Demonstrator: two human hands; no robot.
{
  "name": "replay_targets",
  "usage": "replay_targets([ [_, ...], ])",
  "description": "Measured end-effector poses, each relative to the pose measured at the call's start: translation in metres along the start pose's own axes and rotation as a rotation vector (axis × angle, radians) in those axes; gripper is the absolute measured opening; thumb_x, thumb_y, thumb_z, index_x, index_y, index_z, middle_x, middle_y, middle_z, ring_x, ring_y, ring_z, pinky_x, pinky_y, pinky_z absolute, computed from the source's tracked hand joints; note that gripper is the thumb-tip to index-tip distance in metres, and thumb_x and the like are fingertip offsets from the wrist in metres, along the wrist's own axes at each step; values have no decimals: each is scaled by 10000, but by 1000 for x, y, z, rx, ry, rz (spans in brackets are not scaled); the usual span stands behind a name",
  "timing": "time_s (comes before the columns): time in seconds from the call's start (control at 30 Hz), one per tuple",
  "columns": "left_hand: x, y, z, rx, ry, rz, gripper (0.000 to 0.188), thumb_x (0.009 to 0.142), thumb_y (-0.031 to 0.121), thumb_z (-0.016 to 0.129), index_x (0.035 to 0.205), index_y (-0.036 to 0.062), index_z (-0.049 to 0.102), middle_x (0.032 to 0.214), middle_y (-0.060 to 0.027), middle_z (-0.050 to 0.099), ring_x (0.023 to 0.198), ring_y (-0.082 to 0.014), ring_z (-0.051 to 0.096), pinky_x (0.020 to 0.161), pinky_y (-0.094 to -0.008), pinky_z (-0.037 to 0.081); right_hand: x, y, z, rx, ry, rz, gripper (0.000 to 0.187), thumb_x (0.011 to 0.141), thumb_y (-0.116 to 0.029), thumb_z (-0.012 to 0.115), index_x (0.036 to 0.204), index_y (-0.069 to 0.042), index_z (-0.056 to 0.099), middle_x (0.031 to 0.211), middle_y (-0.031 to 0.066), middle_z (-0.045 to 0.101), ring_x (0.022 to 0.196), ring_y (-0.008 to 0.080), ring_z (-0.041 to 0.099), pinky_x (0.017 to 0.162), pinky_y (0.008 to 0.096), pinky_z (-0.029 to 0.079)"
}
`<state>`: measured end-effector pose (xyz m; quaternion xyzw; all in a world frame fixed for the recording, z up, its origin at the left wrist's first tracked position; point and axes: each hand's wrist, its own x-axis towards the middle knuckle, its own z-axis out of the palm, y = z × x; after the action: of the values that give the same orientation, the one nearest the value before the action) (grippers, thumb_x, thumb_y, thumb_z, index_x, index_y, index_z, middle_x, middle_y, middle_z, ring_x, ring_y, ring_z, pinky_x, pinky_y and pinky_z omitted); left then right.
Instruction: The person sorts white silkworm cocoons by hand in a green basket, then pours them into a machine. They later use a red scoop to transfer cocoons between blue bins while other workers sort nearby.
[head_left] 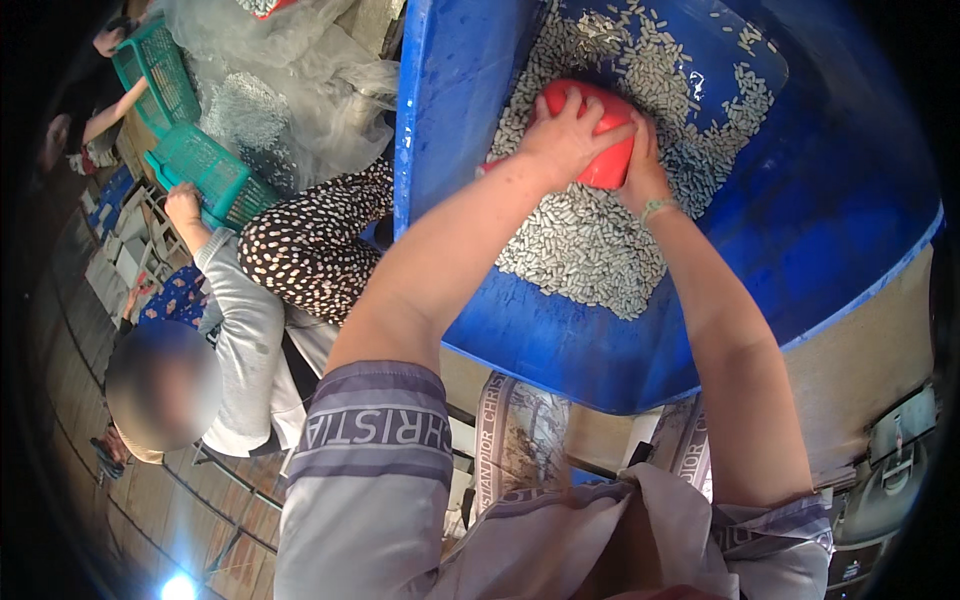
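Both my hands are on a red plastic scoop [604, 166] inside a large blue tub [840, 190]. My left hand [568, 138] spreads over its top and near side, with the fingers curled onto the red surface. From the other side, my right hand [644, 172] grips its right edge. A short red piece, perhaps the handle, sticks out left beneath my left wrist. The scoop rests on or just above a heap of small pale grey pellets [590, 250]; its underside and opening are hidden.
At the left, a co-worker in a grey sleeve [245, 310] holds a green basket [215, 170]. Another green basket [165, 75] is farther off, near another person's arm. Clear sheeting [330, 80] lies beside the tub. The tub's blue wall [408, 150] rises left of my hands.
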<state>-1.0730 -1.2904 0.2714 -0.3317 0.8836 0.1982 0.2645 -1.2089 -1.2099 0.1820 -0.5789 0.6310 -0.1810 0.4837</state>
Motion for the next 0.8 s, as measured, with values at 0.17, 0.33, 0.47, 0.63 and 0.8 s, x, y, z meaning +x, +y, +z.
replay_targets([
  [0.17, -24, 18, -2, -67, -136, 61, 938, 568, 95, 711, 1339, 325, 230, 1255, -163, 323, 1181, -366, 299, 872, -579, 343, -51, 15, 26, 127, -79, 113, 940, 643, 8, 621, 1350, -113, 13, 1390, 211, 86, 1186, 395, 338, 921, 377, 401],
  [0.33, -16, 12, 20, -145, -20, 101, 941, 539, 75, 715, 1322, 337, 264, 1255, -160, 336, 1178, -374, 303, 874, -584, 342, -45, 55, 45, 141, -54, 117, 921, 642, -212, 719, 1331, -81, 122, 1311, 161, 289, 1179, 292, 364, 965, 388, 344],
  [0.47, -6, -3, 20, -197, -101, 110, 936, 564, 45, 697, 1319, 374, 254, 1292, -158, 322, 1206, -359, 299, 946, -531, 316, -48, -15, -7, -130, -16, 103, 1042, 545, -306, 783, 1340, -65, 153, 1320, 191, 303, 1179, 293, 363, 996, 401, 292],
  [0.63, -8, -9, 23, -190, -38, 98, 980, 541, 9, 702, 1310, 411, 249, 1293, -138, 337, 1197, -356, 320, 953, -499, 327, -157, 13, 73, 313, 492, 1274, 912, 643, -446, 647, 1337, -40, 217, 1296, 264, 292, 1186, 327, 348, 959, 421, 309],
  [0.8, -2, -4, 11, -280, -95, 104, 1038, 471, -11, 720, 1294, 428, 263, 1221, -111, 388, 1155, -350, 358, 903, -491, 388, -139, -10, 90, 981, 647, 1603, 736, 706, -519, 482, 1296, -104, 338, 1324, 150, 324, 1143, 310, 403, 916, 442, 347],
])
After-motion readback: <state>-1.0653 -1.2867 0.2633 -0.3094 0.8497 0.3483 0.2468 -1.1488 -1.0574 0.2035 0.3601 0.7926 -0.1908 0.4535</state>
